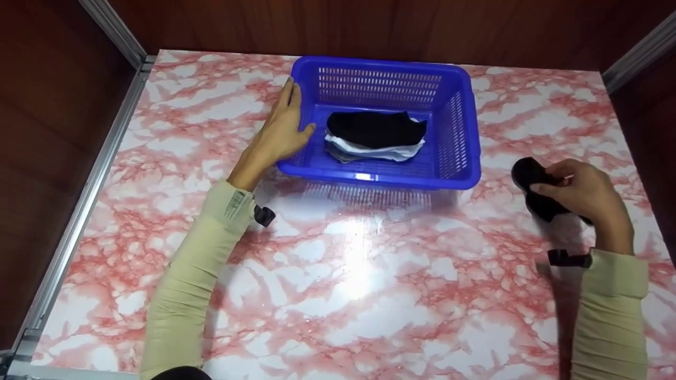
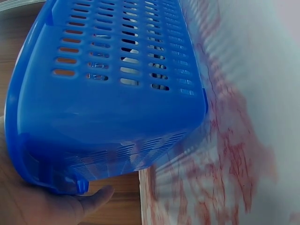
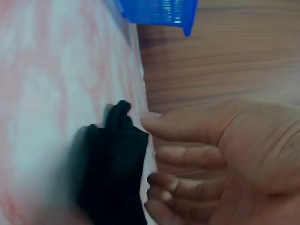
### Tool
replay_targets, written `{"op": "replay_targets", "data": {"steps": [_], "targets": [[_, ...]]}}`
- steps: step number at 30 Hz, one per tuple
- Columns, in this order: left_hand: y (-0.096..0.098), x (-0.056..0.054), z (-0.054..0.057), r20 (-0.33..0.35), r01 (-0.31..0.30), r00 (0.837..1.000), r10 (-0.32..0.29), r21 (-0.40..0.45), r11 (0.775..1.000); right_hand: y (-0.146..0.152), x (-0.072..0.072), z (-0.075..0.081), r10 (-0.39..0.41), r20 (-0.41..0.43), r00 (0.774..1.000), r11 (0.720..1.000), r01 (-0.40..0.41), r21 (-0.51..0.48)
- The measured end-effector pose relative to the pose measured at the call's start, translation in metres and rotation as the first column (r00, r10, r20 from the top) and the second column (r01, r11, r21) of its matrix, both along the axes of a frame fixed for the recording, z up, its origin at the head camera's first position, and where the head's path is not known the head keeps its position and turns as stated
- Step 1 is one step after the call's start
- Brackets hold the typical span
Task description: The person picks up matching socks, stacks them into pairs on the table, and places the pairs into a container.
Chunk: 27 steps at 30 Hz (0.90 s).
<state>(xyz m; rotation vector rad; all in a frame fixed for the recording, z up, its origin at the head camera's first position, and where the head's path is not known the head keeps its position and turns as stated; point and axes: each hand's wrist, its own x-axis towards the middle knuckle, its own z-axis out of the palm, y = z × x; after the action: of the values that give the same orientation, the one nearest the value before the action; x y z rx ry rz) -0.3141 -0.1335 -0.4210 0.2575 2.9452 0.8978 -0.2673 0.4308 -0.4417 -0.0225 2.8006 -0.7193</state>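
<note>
A blue plastic basket [image 1: 369, 182] holds a small stack of folded socks, a black sock [image 1: 375, 129] on top of white and grey ones. My left hand [image 1: 282, 126] rests against the basket's left side, fingers straight along the rim and thumb over it. In the left wrist view that hand [image 2: 47, 201] lies at the basket's corner. To the right of the basket, my right hand [image 1: 581, 190] pinches another black sock [image 1: 533, 174] between thumb and fingers. The right wrist view has this sock [image 3: 117, 173] close below the fingertips, its lower part blurred.
A glossy table [image 1: 327, 316] with a red and white marbled pattern lies under everything. Dark wooden panels [image 1: 369, 26] stand behind it and at both sides, with metal rails [image 1: 100, 174] along the left edge. The basket stands near the back panel.
</note>
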Motion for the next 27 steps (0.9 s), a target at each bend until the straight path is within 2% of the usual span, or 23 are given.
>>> {"op": "replay_targets", "data": {"steps": [8,14,17,23,27], "targets": [[0.0,0.0,-0.001,-0.005,-0.006,1.0,0.006,-0.008,1.0,0.003,0.0,-0.01,0.011,0.071,0.997,1.0,-0.013,0.028],[0.0,0.0,0.0,-0.007,-0.005,1.0,0.005,-0.014,1.0,0.007,-0.001,-0.014,0.033,0.086,0.996,0.999,-0.034,0.011],[-0.001,0.001,0.001,-0.007,-0.011,1.0,0.011,-0.018,1.0,0.006,-0.001,-0.016,0.034,0.06,0.998,0.999,-0.034,0.0],[-0.001,0.0,-0.001,0.001,-0.015,1.0,0.016,-0.021,1.0,0.004,-0.001,-0.022,0.047,-0.047,0.998,0.999,-0.046,0.008],[0.001,0.0,-0.002,0.006,-0.015,1.0,0.015,-0.013,1.0,0.003,0.0,-0.019,0.081,-0.068,0.994,0.997,-0.08,0.018]]}}
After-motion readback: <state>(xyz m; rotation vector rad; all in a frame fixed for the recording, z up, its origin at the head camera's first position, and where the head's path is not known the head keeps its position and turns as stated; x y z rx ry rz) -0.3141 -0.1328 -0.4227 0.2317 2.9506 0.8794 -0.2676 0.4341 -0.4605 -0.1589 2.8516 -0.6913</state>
